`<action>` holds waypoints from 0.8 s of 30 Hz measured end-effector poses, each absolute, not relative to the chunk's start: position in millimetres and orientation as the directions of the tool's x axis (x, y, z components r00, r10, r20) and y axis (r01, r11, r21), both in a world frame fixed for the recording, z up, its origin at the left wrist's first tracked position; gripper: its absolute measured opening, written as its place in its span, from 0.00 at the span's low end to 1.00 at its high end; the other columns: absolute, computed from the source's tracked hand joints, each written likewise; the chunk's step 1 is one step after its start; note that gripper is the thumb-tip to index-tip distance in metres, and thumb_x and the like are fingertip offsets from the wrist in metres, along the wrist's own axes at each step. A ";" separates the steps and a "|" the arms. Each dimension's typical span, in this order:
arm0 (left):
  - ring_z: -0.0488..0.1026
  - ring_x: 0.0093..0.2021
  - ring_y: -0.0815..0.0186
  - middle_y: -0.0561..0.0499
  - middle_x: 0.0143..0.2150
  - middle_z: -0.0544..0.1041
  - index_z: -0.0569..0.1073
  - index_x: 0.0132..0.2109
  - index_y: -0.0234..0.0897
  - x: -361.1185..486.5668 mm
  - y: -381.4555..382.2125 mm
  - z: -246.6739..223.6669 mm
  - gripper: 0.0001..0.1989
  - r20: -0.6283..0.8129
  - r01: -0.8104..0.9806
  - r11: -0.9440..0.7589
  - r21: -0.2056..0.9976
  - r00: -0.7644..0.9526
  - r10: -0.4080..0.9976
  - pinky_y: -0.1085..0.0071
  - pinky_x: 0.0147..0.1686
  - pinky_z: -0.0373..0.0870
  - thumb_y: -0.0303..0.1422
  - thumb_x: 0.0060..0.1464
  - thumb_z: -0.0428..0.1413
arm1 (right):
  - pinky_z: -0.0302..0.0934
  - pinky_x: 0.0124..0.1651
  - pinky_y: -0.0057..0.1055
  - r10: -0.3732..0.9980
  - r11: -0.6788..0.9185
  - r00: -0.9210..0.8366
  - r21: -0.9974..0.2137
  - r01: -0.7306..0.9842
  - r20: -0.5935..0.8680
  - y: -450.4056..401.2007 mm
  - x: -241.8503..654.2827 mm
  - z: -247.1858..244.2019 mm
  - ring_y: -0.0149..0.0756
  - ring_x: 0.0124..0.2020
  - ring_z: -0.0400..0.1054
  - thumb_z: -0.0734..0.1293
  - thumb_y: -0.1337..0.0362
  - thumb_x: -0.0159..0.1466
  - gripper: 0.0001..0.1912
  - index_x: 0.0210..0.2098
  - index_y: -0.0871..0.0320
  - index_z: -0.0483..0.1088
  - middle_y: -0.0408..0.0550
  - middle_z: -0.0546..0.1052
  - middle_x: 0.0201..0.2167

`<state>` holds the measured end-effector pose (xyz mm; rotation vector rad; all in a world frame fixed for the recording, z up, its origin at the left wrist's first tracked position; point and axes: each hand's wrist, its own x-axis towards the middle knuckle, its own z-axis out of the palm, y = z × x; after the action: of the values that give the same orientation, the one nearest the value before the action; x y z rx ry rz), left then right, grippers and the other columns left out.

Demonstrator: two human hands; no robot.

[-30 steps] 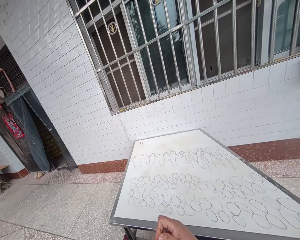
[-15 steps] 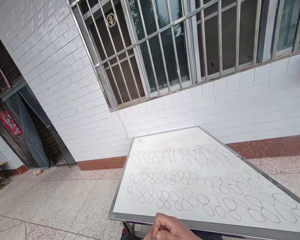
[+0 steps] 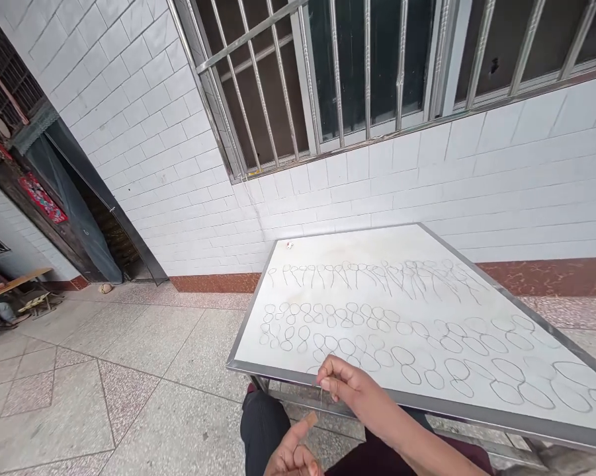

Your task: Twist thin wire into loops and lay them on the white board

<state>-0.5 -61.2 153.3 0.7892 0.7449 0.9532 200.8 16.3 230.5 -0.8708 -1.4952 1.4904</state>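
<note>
My right hand [image 3: 344, 383] is at the near edge of the white-topped table [image 3: 352, 248], thumb and fingers pinched together. From the pinch hangs a thin strand [image 3: 321, 398]; whether it is wire or thread I cannot tell. Below and left is my left hand [image 3: 294, 456], its index finger stretched up toward the strand and the other fingers curled. A tan strip [image 3: 311, 419] wraps that fingertip. Thin dark figure-eight loops [image 3: 411, 373] lie in rows on the tabletop, and behind them is a row of small loops with long tails [image 3: 377, 274].
A grey rim [image 3: 251, 311] edges the table. Near its far left corner lies a small white-and-red item [image 3: 289, 245]. Behind stands a white tiled wall [image 3: 178, 211] with a barred window [image 3: 337, 73]. My knee [image 3: 265, 426] is under the table's front. A doorway with a dark curtain [image 3: 74, 198] is at left.
My two hands were close together at the bottom edge; now they are apart, the right raised with the strand and the left lower. The view has tilted down and shifted.
</note>
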 end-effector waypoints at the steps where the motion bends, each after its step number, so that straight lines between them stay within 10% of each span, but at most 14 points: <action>1: 0.63 0.15 0.76 0.49 0.25 0.79 0.69 0.61 0.43 -2.5 -65.7 150.9 0.35 -0.231 -0.365 0.362 0.858 0.357 0.905 0.78 0.18 0.53 0.36 0.45 0.68 | 0.53 0.35 0.31 0.918 0.056 -0.389 -0.996 -0.067 0.078 17.0 202.9 231.2 0.32 0.28 0.56 0.65 0.52 0.60 0.13 0.30 0.56 0.66 0.40 0.64 0.26; 9: 0.73 0.31 0.68 0.50 0.30 0.78 0.63 0.63 0.34 -22.5 -62.6 211.1 0.38 -0.228 -0.103 0.210 0.972 -0.209 0.951 0.74 0.32 0.69 0.41 0.48 0.64 | 0.54 0.35 0.30 0.917 0.064 -0.390 -0.997 -0.054 0.080 10.3 213.5 253.4 0.30 0.28 0.59 0.65 0.56 0.62 0.10 0.34 0.56 0.67 0.41 0.67 0.30; 17: 0.74 0.34 0.67 0.49 0.35 0.78 0.65 0.62 0.39 21.9 -24.2 273.7 0.29 -0.210 -0.248 0.275 0.929 0.258 0.943 0.69 0.38 0.71 0.34 0.54 0.61 | 0.61 0.37 0.30 0.873 0.071 -0.475 -0.991 -0.111 0.116 0.9 204.6 263.0 0.31 0.32 0.65 0.65 0.61 0.63 0.05 0.34 0.55 0.69 0.41 0.71 0.29; 24: 0.70 0.27 0.74 0.54 0.30 0.74 0.68 0.59 0.38 40.0 -21.8 271.6 0.27 -0.229 -0.341 0.299 0.891 0.231 0.946 0.79 0.24 0.65 0.30 0.53 0.62 | 0.64 0.38 0.31 0.866 -0.007 -0.486 -0.967 -0.253 0.121 3.0 203.7 262.1 0.30 0.29 0.69 0.65 0.62 0.64 0.05 0.35 0.56 0.69 0.40 0.72 0.27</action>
<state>40.0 -21.8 271.6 0.8213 0.9191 1.0366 203.7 3.0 262.1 -0.6825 -1.4000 1.6362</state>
